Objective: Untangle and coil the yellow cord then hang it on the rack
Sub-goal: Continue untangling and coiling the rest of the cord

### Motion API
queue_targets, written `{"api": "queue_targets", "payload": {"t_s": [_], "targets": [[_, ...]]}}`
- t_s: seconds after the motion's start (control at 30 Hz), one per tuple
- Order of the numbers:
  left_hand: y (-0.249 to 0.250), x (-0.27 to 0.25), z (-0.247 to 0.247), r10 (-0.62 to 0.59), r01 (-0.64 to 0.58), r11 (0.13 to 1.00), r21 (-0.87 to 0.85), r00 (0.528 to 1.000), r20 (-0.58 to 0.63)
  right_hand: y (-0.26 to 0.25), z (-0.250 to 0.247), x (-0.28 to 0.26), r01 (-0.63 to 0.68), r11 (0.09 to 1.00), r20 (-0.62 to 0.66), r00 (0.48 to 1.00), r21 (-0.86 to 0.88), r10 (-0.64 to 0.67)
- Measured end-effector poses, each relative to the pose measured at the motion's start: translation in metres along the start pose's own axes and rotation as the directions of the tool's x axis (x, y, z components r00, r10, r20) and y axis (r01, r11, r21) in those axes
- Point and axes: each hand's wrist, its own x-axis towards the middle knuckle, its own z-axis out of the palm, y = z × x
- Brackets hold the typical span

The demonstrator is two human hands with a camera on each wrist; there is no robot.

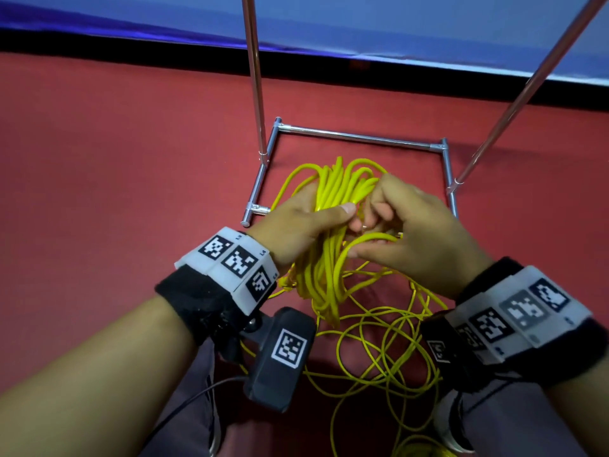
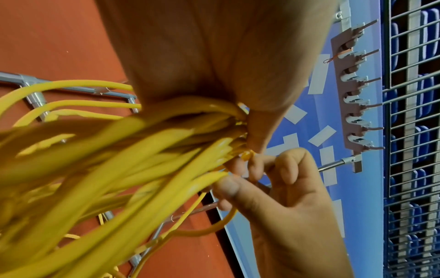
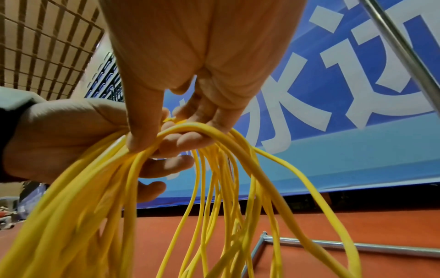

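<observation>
My left hand (image 1: 301,222) grips the glossy, round yellow cord (image 1: 329,199) bundle, loops running lengthwise away from me toward the chrome tube rack (image 1: 362,137). My right hand (image 1: 408,225) pinches one strand beside it.

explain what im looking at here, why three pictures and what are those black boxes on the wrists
No machine here: a person works with bare hands. The head view looks down from a camera on their head; the other two come from the black cameras strapped to each wrist, looking along the fingers. The left hand holds a gathered bundle of yellow cord in its grip. The right hand pinches a strand beside it. Loose loops still lie on the red floor, in front of the metal rack whose base frame rests there. The checkered squares on the wristbands look like tracking markers.
</observation>
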Motion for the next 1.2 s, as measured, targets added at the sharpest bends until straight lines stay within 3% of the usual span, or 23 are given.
{"api": "queue_targets", "payload": {"t_s": [0.17,0.33,0.53,0.67,0.8,0.9,1.2], "targets": [[-0.001,-0.001,0.004,-0.053,0.057,0.995,-0.078,0.997,0.047,-0.004,-0.004,0.002,-0.086,0.993,-0.141,0.987,-0.08,0.074],[0.002,-0.002,0.005,-0.063,0.061,0.998,0.023,0.994,0.086,-0.01,-0.003,0.002,-0.1,0.991,-0.145,0.986,-0.083,0.088],[0.005,0.0,0.003,-0.071,0.076,0.974,0.212,0.997,-0.029,-0.002,-0.001,0.0,-0.174,0.955,-0.017,0.983,0.238,0.183],[0.012,0.001,-0.002,-0.099,0.106,0.985,0.139,0.993,-0.057,0.01,-0.015,-0.006,-0.259,0.9,0.057,0.965,0.351,0.256],[0.017,0.0,-0.01,-0.069,0.071,0.996,0.049,0.997,-0.04,0.02,-0.029,-0.014,-0.364,0.905,0.197,0.925,0.22,0.324],[0.018,0.0,-0.015,-0.066,0.067,0.998,0.015,0.996,-0.064,0.019,-0.027,-0.017,-0.345,0.935,0.287,0.906,0.077,0.31],[0.007,0.002,-0.017,-0.095,0.097,0.994,0.049,0.994,-0.047,0.017,-0.026,-0.008,-0.133,0.982,0.162,0.975,-0.133,0.154]]}}
